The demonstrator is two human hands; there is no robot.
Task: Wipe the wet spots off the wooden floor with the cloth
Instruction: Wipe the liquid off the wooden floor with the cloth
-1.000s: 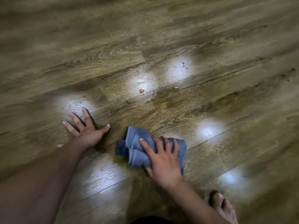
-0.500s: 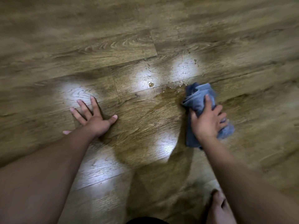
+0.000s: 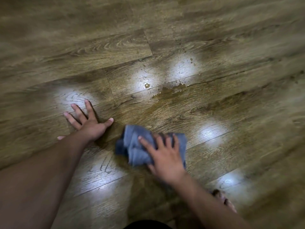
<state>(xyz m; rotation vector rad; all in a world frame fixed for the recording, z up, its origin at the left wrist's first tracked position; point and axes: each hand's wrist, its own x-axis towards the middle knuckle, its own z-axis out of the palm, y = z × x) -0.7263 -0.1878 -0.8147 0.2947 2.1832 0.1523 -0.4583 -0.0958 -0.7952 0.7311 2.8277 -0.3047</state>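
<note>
The right hand [image 3: 166, 156] is pressing down on a crumpled blue-grey cloth [image 3: 137, 146], its fingers spread and lying fairly straight over the bunched folds rather than curling round them. The cloth is sitting on the wooden floor [image 3: 82, 47] in the lower middle of the view, touching the planks, with most of its bulk showing to the left of the hand. The left hand [image 3: 89, 123] is resting flat on the floor with its fingers splayed and its thumb pointing toward the cloth; it is lying near the cloth without touching it, and the two hands are staying apart.

Farther out on the floor, a brownish puddle [image 3: 168, 94] is spreading along a plank seam, well apart from the cloth. A single round drop [image 3: 146, 85] is lying just left of the puddle, and a scatter of small droplets [image 3: 192, 61] is sitting beyond it. Bright patches of reflected light are showing on several planks. A bare foot [image 3: 226, 202] is standing on the floor at the lower right, beside the right forearm.
</note>
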